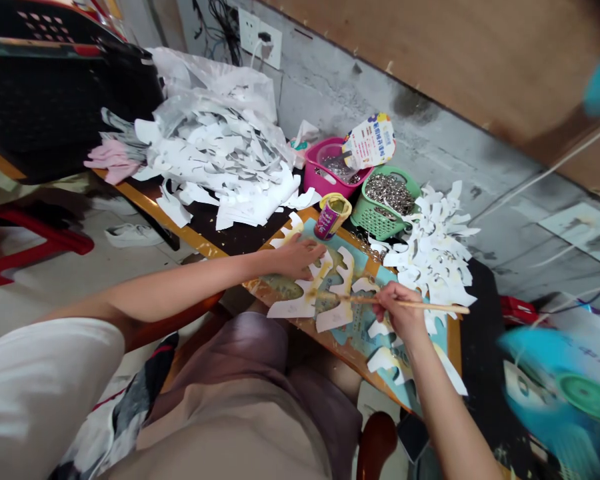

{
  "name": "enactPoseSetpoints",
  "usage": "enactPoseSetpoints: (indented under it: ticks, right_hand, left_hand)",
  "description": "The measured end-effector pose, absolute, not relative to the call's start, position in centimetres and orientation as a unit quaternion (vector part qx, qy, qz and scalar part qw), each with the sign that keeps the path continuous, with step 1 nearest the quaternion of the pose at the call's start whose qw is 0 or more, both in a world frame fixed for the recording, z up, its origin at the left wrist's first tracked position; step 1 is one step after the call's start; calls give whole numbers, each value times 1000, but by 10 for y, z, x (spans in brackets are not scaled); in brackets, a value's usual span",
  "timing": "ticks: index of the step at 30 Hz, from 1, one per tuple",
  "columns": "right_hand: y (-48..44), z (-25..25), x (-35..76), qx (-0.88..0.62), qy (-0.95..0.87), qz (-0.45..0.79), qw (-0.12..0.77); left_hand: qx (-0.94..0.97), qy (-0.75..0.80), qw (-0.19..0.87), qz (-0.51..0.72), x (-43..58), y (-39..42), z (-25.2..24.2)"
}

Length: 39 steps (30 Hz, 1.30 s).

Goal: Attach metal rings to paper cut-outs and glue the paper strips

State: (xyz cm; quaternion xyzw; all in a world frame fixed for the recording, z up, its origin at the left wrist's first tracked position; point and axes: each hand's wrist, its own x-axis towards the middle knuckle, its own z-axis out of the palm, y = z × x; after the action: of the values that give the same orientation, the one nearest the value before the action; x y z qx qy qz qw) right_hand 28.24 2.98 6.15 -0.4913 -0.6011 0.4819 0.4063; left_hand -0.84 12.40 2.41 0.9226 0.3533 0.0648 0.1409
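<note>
Right hand: fingers pinched shut on a wooden stick, its far end running out over the cut-outs, yellow smear around the tip; left hand: fingers open and flat on white paper cut-outs, nothing gripped; cut-outs lie scattered on a wood-edged board with a teal sheet, centre of frame, just above my lap; small can with a yellow rim stands at the board's top edge, just beyond my left hand; more cut-outs heaped at the board's right end; green basket of metal rings beside them; pink basket behind that, printed card leaning on it; big cut-out pile on the bench, upper left; black crate past it; wall socket top centre; blurred blue object lower right.
</note>
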Motion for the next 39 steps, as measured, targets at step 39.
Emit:
enactPoseSetpoints:
  ticks: [39]
  right_hand:
    - [25,57,284,-470,-613,517,369]
  left_hand:
    - [925,330,134,132,-38,39,14]
